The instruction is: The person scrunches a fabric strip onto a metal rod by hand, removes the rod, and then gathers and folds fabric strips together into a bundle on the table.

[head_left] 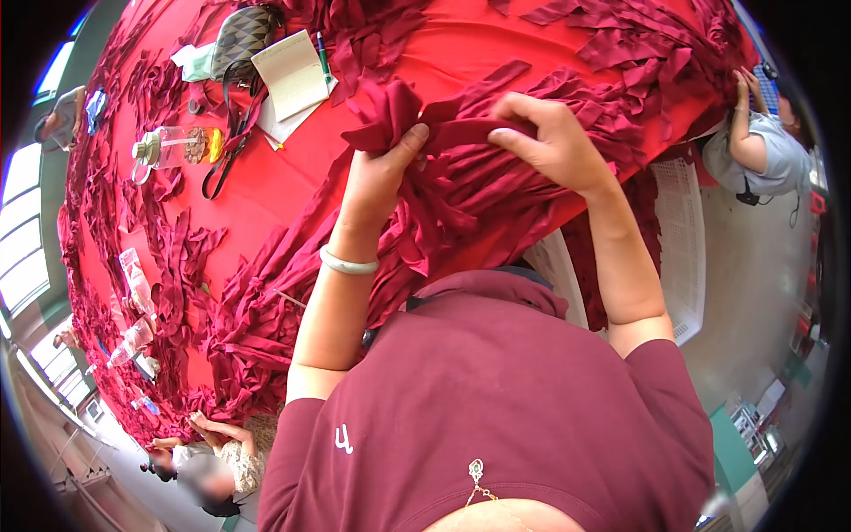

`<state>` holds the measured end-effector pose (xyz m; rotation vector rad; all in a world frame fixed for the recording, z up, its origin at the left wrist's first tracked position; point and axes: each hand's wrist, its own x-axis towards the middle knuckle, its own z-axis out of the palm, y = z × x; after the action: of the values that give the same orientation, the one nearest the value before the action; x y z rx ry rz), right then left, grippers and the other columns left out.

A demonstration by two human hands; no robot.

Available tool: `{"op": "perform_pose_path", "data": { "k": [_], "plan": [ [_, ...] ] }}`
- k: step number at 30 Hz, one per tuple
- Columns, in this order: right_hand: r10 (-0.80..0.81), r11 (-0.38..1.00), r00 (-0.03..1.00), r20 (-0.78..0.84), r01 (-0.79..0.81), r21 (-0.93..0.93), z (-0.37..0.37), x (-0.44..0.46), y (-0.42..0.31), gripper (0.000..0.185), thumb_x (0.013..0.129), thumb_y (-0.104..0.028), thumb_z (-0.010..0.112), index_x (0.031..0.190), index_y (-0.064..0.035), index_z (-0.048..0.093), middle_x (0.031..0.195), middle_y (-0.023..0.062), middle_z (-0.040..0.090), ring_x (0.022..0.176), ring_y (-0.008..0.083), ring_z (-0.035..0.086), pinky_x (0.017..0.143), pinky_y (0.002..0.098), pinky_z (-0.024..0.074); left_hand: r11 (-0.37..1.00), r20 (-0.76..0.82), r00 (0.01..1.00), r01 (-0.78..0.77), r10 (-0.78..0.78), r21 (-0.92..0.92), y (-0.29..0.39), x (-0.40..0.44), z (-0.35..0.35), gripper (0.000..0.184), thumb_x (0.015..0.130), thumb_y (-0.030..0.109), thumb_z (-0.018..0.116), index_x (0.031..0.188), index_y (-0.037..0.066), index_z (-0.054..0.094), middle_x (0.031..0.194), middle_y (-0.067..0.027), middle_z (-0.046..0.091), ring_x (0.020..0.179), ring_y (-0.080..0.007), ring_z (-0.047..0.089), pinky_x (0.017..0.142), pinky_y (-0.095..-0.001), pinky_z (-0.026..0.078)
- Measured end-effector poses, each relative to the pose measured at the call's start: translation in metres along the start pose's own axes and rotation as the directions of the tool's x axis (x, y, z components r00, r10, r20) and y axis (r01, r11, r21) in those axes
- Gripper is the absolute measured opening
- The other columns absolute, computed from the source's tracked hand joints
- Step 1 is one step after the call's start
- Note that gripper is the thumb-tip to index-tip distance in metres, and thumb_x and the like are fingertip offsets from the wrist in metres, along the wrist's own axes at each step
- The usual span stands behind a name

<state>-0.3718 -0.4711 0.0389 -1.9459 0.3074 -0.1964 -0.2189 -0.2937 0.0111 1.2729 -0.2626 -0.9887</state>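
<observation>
Folded loops of a dark red fabric strip point(390, 111) are bunched in my left hand point(386, 173), whose thumb presses on them from the front. A bangle sits on that wrist. From the bunch the strip runs rightward to my right hand point(550, 142), which pinches its far end between thumb and finger. Both hands are above the table, with a short span of fabric between them. Beneath them lies a thick heap of loose dark red strips point(452, 195). My left fingers are mostly hidden behind the fabric.
Red cloth point(266, 199) covers the table. An open notebook point(291, 75), a green pen point(323, 55), a patterned bag point(244, 40) and a clear bottle point(164, 147) lie at upper left. Other people stand at the right point(762, 151) and lower left point(217, 470).
</observation>
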Motion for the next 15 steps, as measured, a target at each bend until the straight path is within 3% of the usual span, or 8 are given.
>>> {"op": "perform_pose_path", "data": {
  "k": [5, 7, 8, 9, 10, 12, 14, 15],
  "plan": [
    [0.038, 0.925, 0.969, -0.243, 0.058, 0.376, 0.012, -0.004, -0.008, 0.008, 0.09, -0.008, 0.064, 0.096, -0.0031, 0.06, 0.083, -0.0062, 0.055, 0.076, 0.0011, 0.047, 0.07, 0.0164, 0.04, 0.999, 0.06, 0.998, 0.005, -0.007, 0.038, -0.01, -0.012, -0.018, 0.005, 0.09, 0.01, 0.064, 0.087, 0.006, 0.062, 0.073, -0.0012, 0.058, 0.065, -0.0108, 0.053, 0.061, -0.0272, 0.044],
    [-0.01, 0.84, 0.974, -0.228, 0.132, 0.526, 0.021, -0.002, -0.018, 0.009, 0.088, -0.005, 0.064, 0.096, -0.0029, 0.06, 0.087, -0.0024, 0.057, 0.08, 0.0044, 0.051, 0.074, 0.0195, 0.0436, 0.973, -0.055, 0.975, -0.208, 0.214, 0.097, -0.02, -0.012, -0.026, 0.003, 0.09, 0.007, 0.063, 0.089, 0.005, 0.063, 0.077, -0.0027, 0.059, 0.069, -0.0112, 0.056, 0.064, -0.0268, 0.045],
    [-0.091, 0.799, 0.967, -0.236, 0.213, 0.562, 0.024, 0.0, -0.026, 0.01, 0.087, -0.003, 0.064, 0.096, -0.0023, 0.06, 0.088, -0.0011, 0.059, 0.082, 0.0044, 0.053, 0.075, 0.0199, 0.0452, 0.966, -0.15, 0.978, -0.174, 0.146, -0.192, -0.019, -0.012, -0.03, 0.009, 0.091, 0.004, 0.06, 0.098, 0.002, 0.065, 0.084, -0.0038, 0.061, 0.073, -0.0135, 0.058, 0.07, -0.0266, 0.047],
    [-0.16, 0.799, 0.967, -0.196, 0.244, 0.55, 0.024, -0.003, -0.042, 0.009, 0.085, -0.002, 0.063, 0.091, -0.0022, 0.058, 0.089, 0.0039, 0.059, 0.085, 0.0122, 0.055, 0.08, 0.0265, 0.0449, 0.973, -0.326, 0.931, -0.208, 0.164, -0.104, -0.012, -0.017, -0.031, 0.017, 0.093, 0.004, 0.057, 0.108, -0.002, 0.063, 0.092, -0.0047, 0.062, 0.079, -0.0152, 0.06, 0.076, -0.0269, 0.048],
    [-0.154, 0.884, 0.984, -0.088, 0.177, 0.432, 0.021, -0.006, -0.05, 0.008, 0.083, 0.001, 0.061, 0.089, -0.002, 0.058, 0.089, 0.0038, 0.06, 0.085, 0.0118, 0.056, 0.078, 0.026, 0.0457, 0.914, -0.228, 0.893, -0.339, 0.387, 0.224, -0.004, -0.021, -0.039, 0.021, 0.095, 0.006, 0.055, 0.112, -0.005, 0.061, 0.099, -0.0065, 0.063, 0.087, -0.0157, 0.061, 0.08, -0.0271, 0.049],
    [-0.262, 0.957, 0.962, 0.079, 0.249, 0.147, 0.033, -0.003, -0.057, 0.012, 0.08, -0.001, 0.063, 0.091, -0.0005, 0.058, 0.082, 0.0097, 0.061, 0.076, 0.0199, 0.061, 0.071, 0.0279, 0.048, 0.868, -0.142, 0.885, -0.383, 0.442, 0.315, 0.015, -0.039, -0.03, 0.022, 0.097, 0.007, 0.052, 0.115, -0.001, 0.061, 0.103, -0.0058, 0.062, 0.094, -0.0133, 0.058, 0.082, -0.0274, 0.048],
    [-0.261, 0.965, 0.965, -0.026, 0.26, -0.04, 0.059, 0.003, -0.049, 0.019, 0.08, -0.011, 0.065, 0.094, -0.0022, 0.055, 0.084, 0.0157, 0.062, 0.077, 0.0331, 0.063, 0.068, 0.0377, 0.0494, 0.827, 0.119, 0.901, -0.43, 0.417, 0.362, 0.029, -0.046, -0.015, 0.025, 0.098, 0.007, 0.049, 0.121, 0.003, 0.059, 0.105, -0.0047, 0.06, 0.096, -0.0124, 0.056, 0.084, -0.0272, 0.047],
    [-0.292, 0.956, 0.947, -0.132, 0.283, -0.08, 0.068, 0.007, -0.048, 0.021, 0.08, -0.016, 0.065, 0.093, -0.0036, 0.053, 0.083, 0.0158, 0.063, 0.077, 0.0363, 0.063, 0.066, 0.0428, 0.0493, 0.786, 0.012, 0.909, -0.366, 0.416, 0.499, 0.009, -0.054, -0.032, 0.028, 0.098, 0.011, 0.051, 0.124, 0.002, 0.056, 0.108, -0.0053, 0.06, 0.1, -0.0122, 0.054, 0.086, -0.0271, 0.046]
  ]
}}
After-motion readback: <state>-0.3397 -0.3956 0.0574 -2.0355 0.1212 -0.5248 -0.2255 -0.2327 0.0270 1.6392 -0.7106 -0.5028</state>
